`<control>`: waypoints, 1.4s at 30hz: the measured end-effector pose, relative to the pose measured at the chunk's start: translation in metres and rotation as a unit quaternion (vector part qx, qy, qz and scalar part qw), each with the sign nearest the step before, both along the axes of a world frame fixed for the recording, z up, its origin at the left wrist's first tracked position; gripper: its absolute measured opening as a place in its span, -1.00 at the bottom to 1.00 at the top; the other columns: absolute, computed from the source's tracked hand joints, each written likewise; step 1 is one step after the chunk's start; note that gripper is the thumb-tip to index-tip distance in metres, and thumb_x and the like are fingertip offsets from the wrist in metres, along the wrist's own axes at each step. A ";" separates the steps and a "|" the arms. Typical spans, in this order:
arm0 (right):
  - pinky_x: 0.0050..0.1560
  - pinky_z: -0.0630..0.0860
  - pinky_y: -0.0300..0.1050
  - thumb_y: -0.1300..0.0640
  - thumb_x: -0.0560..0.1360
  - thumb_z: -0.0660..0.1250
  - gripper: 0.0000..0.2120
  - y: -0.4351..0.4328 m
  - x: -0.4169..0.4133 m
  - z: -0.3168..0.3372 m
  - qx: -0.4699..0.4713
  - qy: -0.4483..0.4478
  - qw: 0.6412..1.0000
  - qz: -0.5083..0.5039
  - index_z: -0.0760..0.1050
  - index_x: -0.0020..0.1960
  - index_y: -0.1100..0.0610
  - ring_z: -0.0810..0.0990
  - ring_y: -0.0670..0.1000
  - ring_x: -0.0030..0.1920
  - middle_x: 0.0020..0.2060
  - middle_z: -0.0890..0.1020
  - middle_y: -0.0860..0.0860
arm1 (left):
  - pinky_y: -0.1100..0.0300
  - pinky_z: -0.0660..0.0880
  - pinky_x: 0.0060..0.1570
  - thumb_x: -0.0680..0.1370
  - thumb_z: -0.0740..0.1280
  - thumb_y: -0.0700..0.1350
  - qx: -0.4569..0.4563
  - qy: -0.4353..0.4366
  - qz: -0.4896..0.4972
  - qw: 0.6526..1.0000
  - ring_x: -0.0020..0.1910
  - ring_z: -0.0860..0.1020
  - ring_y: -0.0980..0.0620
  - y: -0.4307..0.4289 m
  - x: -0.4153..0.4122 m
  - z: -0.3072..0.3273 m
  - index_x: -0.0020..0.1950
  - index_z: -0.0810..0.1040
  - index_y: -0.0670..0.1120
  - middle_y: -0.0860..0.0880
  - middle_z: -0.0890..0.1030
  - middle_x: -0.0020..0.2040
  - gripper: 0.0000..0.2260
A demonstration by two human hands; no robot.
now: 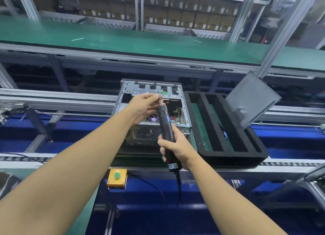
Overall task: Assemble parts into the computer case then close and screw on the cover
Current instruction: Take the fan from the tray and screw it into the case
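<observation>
An open grey computer case [130,90] lies on the work line with its inside facing up; a board and cables show within. My right hand [175,146] grips the black body of an electric screwdriver [166,124], held tilted over the case with its tip pointing up and away. My left hand [144,104] is raised at the driver's tip [159,97], with fingers pinching at the bit; whether a screw is there is too small to tell. A dark mesh cover panel [251,101] leans tilted to the right of the case.
A black foam tray [228,157] with long slots sits right of the case, under the leaning panel. A yellow box with a green button [117,177] is at the near edge. The driver's cable [179,187] hangs down. A green conveyor [123,41] runs behind.
</observation>
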State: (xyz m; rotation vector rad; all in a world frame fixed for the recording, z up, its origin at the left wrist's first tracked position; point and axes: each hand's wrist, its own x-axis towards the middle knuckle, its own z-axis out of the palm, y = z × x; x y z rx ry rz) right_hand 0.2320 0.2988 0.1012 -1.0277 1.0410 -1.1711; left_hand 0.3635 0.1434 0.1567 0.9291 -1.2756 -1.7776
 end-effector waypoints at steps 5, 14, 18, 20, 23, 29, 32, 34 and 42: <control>-0.39 0.53 -0.06 0.26 0.44 0.49 -0.62 0.007 0.001 -0.008 -0.016 0.013 1.000 0.002 0.38 0.15 0.12 0.52 0.06 -0.33 -0.13 0.55 0.06 | 0.16 0.62 -0.03 0.59 0.37 -0.04 -0.145 -0.183 -0.040 0.971 -0.02 0.67 -0.08 -0.007 0.016 -0.004 0.00 0.70 -0.08 -0.05 0.72 -0.05 -0.84; -0.37 0.52 -0.05 0.27 0.44 0.47 -0.68 0.026 -0.002 -0.047 0.032 0.022 0.999 -0.035 0.39 0.07 0.12 0.50 0.09 -0.37 -0.18 0.54 0.07 | -0.01 0.37 0.34 0.43 0.47 0.23 -0.368 -0.693 -0.258 0.564 0.46 0.33 -0.11 -0.060 0.048 -0.054 0.56 0.25 -0.03 -0.05 0.37 0.49 -0.19; -0.39 0.51 -0.07 0.25 0.42 0.47 -0.67 0.032 -0.003 -0.065 0.046 0.025 0.998 -0.035 0.38 0.07 0.13 0.49 0.10 -0.39 -0.22 0.54 0.06 | 0.05 0.39 0.19 0.45 0.46 0.18 -0.434 -0.654 -0.224 0.578 0.36 0.29 -0.10 -0.077 0.054 -0.080 0.36 0.52 0.00 -0.02 0.61 0.18 -0.47; -0.39 0.52 -0.06 0.25 0.41 0.46 -0.67 0.034 -0.002 -0.073 0.048 0.021 0.998 -0.039 0.38 0.06 0.12 0.49 0.09 -0.37 -0.20 0.53 0.06 | 0.05 0.35 0.21 0.45 0.47 0.15 -0.434 -0.618 -0.204 0.623 0.34 0.25 -0.09 -0.080 0.062 -0.091 0.32 0.56 -0.01 -0.04 0.60 0.14 -0.51; -0.38 0.52 -0.06 0.25 0.40 0.47 -0.67 0.035 0.002 -0.084 0.055 0.006 0.997 -0.047 0.40 0.07 0.12 0.49 0.09 -0.35 -0.17 0.52 0.07 | 0.06 0.32 0.25 0.46 0.49 0.07 -0.430 -0.565 -0.178 0.681 0.35 0.22 -0.06 -0.078 0.070 -0.100 0.34 0.57 -0.04 -0.03 0.57 0.11 -0.53; -0.37 0.54 -0.05 0.21 0.38 0.49 -0.66 0.033 0.013 -0.100 0.069 0.004 0.997 -0.031 0.43 0.08 0.07 0.50 0.08 -0.33 -0.15 0.54 0.05 | 0.00 0.32 0.35 0.51 0.46 -0.04 -0.464 -0.535 -0.185 0.681 0.44 0.32 -0.07 -0.074 0.073 -0.102 0.30 0.61 -0.06 -0.09 0.58 0.25 -0.63; -0.35 0.55 -0.05 0.19 0.39 0.50 -0.67 0.033 0.017 -0.109 0.083 0.010 0.996 -0.027 0.44 0.06 0.04 0.51 0.08 -0.32 -0.15 0.55 0.03 | -0.01 0.31 0.35 0.50 0.46 -0.02 -0.466 -0.535 -0.184 0.681 0.40 0.35 -0.05 -0.076 0.073 -0.100 0.31 0.60 -0.06 -0.11 0.55 0.30 -0.61; -0.34 0.55 -0.04 0.19 0.40 0.49 -0.67 0.033 0.018 -0.115 0.088 0.011 0.996 -0.026 0.45 0.07 0.01 0.51 0.08 -0.32 -0.16 0.54 0.03 | -0.02 0.33 0.33 0.49 0.47 -0.02 -0.465 -0.528 -0.188 0.686 0.37 0.35 -0.05 -0.077 0.073 -0.100 0.26 0.63 -0.06 -0.09 0.57 0.25 -0.64; -0.35 0.54 -0.03 0.18 0.40 0.49 -0.63 0.037 0.020 -0.128 0.102 0.017 0.995 -0.012 0.41 0.12 0.06 0.51 0.09 -0.34 -0.16 0.54 0.05 | -0.04 0.27 0.38 0.44 0.52 -0.01 -0.429 -0.528 -0.164 0.714 0.35 0.36 -0.01 -0.080 0.072 -0.102 0.20 0.60 -0.05 -0.05 0.52 0.25 -0.64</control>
